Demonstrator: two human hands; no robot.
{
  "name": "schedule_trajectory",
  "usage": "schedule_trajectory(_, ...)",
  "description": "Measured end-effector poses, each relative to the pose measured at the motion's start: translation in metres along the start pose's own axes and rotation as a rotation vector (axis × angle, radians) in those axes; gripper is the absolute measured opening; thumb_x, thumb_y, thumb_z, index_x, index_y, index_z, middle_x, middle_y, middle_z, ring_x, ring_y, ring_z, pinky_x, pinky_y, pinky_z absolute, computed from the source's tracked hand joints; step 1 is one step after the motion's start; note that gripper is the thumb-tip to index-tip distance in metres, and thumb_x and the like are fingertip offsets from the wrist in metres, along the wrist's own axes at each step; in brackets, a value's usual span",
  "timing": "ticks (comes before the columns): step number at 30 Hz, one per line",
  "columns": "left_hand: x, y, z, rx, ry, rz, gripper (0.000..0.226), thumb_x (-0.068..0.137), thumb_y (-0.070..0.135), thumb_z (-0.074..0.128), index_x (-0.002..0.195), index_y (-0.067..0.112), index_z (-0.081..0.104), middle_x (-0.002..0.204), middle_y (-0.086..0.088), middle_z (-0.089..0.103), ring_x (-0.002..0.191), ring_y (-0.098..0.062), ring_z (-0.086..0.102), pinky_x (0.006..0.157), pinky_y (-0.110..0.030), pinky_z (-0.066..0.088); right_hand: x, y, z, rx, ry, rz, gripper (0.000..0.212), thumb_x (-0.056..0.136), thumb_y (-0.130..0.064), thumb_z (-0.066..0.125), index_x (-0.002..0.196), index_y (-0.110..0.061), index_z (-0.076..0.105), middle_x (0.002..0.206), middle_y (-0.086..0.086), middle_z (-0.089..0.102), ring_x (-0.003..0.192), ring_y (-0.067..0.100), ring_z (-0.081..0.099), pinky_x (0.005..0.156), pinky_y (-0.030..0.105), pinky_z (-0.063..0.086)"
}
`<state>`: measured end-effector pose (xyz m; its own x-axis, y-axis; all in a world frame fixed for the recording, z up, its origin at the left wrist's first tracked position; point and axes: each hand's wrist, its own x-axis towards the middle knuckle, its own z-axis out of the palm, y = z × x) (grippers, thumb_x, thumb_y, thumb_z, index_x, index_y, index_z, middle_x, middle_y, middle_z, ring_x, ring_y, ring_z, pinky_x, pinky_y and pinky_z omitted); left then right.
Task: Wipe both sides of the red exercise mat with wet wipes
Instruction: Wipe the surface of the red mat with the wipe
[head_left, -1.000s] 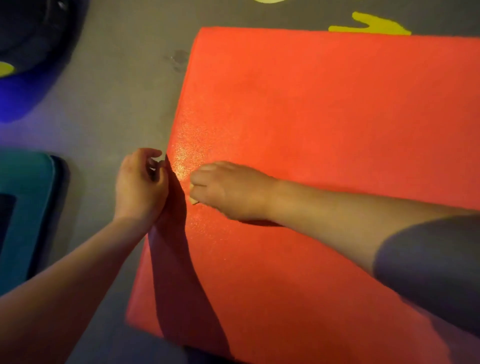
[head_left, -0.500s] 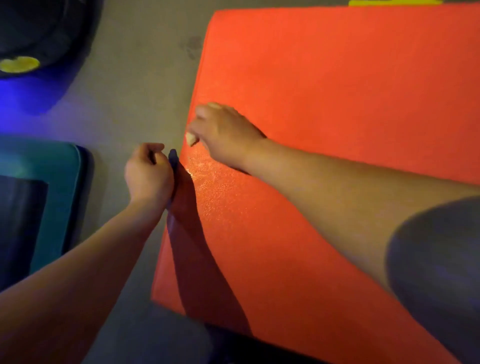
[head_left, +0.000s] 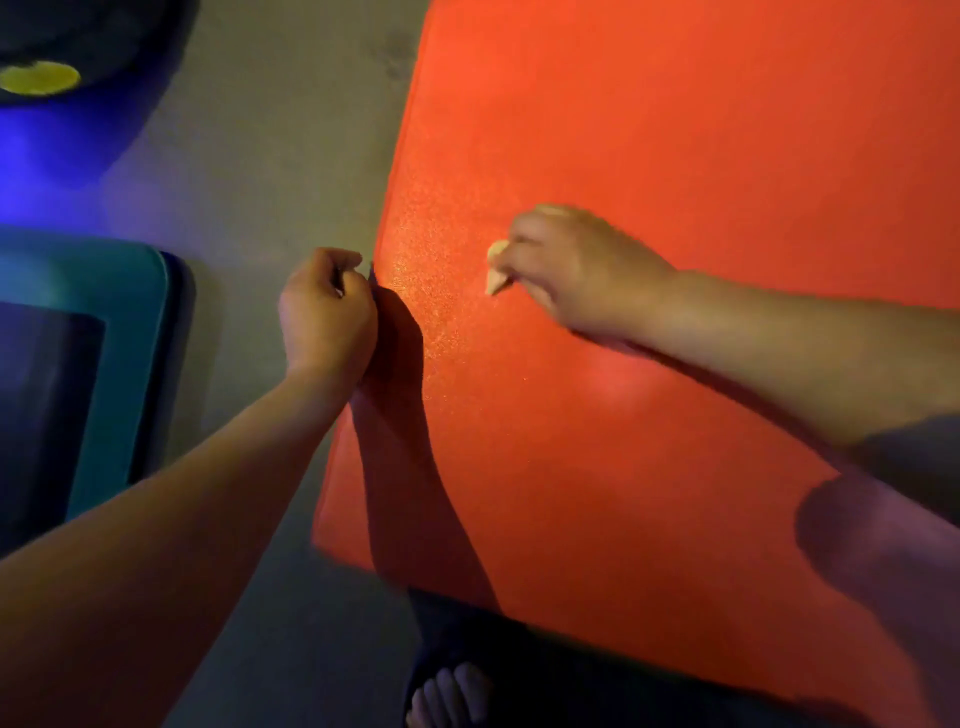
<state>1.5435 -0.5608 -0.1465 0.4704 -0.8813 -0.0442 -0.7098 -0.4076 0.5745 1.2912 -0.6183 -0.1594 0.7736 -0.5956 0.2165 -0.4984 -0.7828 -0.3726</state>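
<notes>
While left hand (head_left: 327, 312) pinches red mat (head_left: 675, 208) edge | right hand (head_left: 582, 270) curls fingers round wipe (head_left: 496, 270), pressing it onto mat surface.

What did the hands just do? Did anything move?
The right hand, pinching a small pale crumpled wet wipe, slid up along the left edge of the red textured exercise mat, then inward, away from that edge. The left hand kept gripping that edge in the same spot.
</notes>
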Motion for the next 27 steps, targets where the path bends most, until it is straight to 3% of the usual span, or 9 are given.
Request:
schedule_trajectory(2, -0.004, 0.010, 0.005, -0.003, -0.023, 0.048, 0.032, 0.092, 0.017, 0.047, 0.111, 0.013, 0.072, 0.111, -0.008, 0.073, 0.106, -0.023, 0.065, 0.083, -0.025, 0.042, -0.011, 0.016, -0.010, -0.020, 0.077, 0.169, 0.023, 0.093, -0.008, 0.052, 0.103, -0.014, 0.072, 0.089, 0.012, 0.060, 0.084, 0.036, 0.059, 0.077, 0.043, 0.049)
schedule_trajectory(4, -0.008, 0.020, 0.012, 0.001, -0.055, 0.103, 0.030, 0.093, 0.015, 0.048, 0.112, 0.014, 0.071, 0.112, -0.008, 0.071, 0.105, -0.023, 0.063, 0.082, -0.023, 0.040, -0.030, 0.004, -0.013, 0.007, 0.036, 0.181, 0.019, 0.095, -0.009, 0.053, 0.104, -0.009, 0.070, 0.093, 0.013, 0.062, 0.086, 0.036, 0.058, 0.078, 0.044, 0.050)
schedule_trajectory(7, -0.016, 0.033, 0.022, 0.018, -0.118, 0.208, 0.029, 0.091, 0.016, 0.049, 0.111, 0.016, 0.071, 0.110, -0.008, 0.066, 0.103, -0.024, 0.061, 0.085, -0.026, 0.043, -0.079, -0.036, -0.021, 0.110, -0.161, -0.065, 0.018, 0.094, -0.009, 0.059, 0.109, -0.010, 0.068, 0.101, 0.005, 0.062, 0.090, 0.024, 0.051, 0.082, 0.037, 0.043)
schedule_trajectory(10, -0.032, 0.039, 0.029, 0.052, -0.182, 0.338, 0.028, 0.089, 0.020, 0.051, 0.108, 0.019, 0.071, 0.109, -0.003, 0.063, 0.105, -0.024, 0.060, 0.093, -0.036, 0.048, -0.116, -0.050, -0.044, 0.035, -0.412, -0.263, 0.024, 0.095, -0.012, 0.056, 0.118, -0.019, 0.063, 0.102, -0.001, 0.057, 0.093, 0.020, 0.050, 0.087, 0.035, 0.044)
schedule_trajectory(13, -0.038, 0.038, 0.026, 0.084, -0.205, 0.409, 0.025, 0.088, 0.018, 0.053, 0.106, 0.017, 0.070, 0.108, -0.005, 0.062, 0.106, -0.027, 0.059, 0.093, -0.041, 0.049, -0.118, -0.011, -0.053, -0.064, -0.248, -0.007, 0.027, 0.095, -0.017, 0.046, 0.115, -0.022, 0.064, 0.099, 0.002, 0.058, 0.093, 0.026, 0.054, 0.086, 0.039, 0.045)
schedule_trajectory(17, -0.025, 0.011, -0.003, 0.181, -0.198, 0.334, 0.022, 0.090, 0.011, 0.058, 0.108, 0.014, 0.069, 0.103, -0.005, 0.060, 0.097, -0.028, 0.061, 0.087, -0.035, 0.047, -0.094, -0.003, -0.031, -0.040, 0.035, 0.319, 0.026, 0.090, -0.004, 0.052, 0.108, -0.015, 0.068, 0.097, 0.009, 0.061, 0.091, 0.034, 0.059, 0.083, 0.045, 0.050)
schedule_trajectory(20, -0.014, -0.016, -0.037, 0.263, -0.251, 0.157, 0.026, 0.091, 0.011, 0.055, 0.112, 0.017, 0.070, 0.096, -0.001, 0.066, 0.090, -0.023, 0.062, 0.079, -0.029, 0.044, -0.056, -0.055, 0.002, 0.047, 0.023, 0.210, 0.027, 0.093, -0.013, 0.047, 0.110, -0.012, 0.069, 0.099, 0.009, 0.062, 0.094, 0.033, 0.059, 0.084, 0.045, 0.051)
schedule_trajectory(24, -0.008, -0.049, -0.066, 0.238, -0.242, -0.003, 0.026, 0.086, 0.017, 0.049, 0.096, 0.022, 0.073, 0.090, 0.003, 0.070, 0.087, -0.018, 0.064, 0.075, -0.027, 0.045, 0.012, -0.103, 0.033, 0.078, -0.045, -0.080, 0.028, 0.092, -0.017, 0.044, 0.097, -0.013, 0.072, 0.088, 0.007, 0.060, 0.087, 0.031, 0.061, 0.076, 0.040, 0.052)
schedule_trajectory(27, -0.008, -0.065, -0.072, 0.185, -0.220, -0.072, 0.025, 0.082, 0.024, 0.048, 0.087, 0.027, 0.072, 0.090, 0.007, 0.072, 0.091, -0.016, 0.067, 0.080, -0.028, 0.050, 0.062, -0.083, 0.045, 0.065, 0.070, 0.022, 0.024, 0.085, -0.004, 0.060, 0.095, -0.020, 0.075, 0.088, 0.009, 0.060, 0.087, 0.035, 0.061, 0.074, 0.040, 0.052)
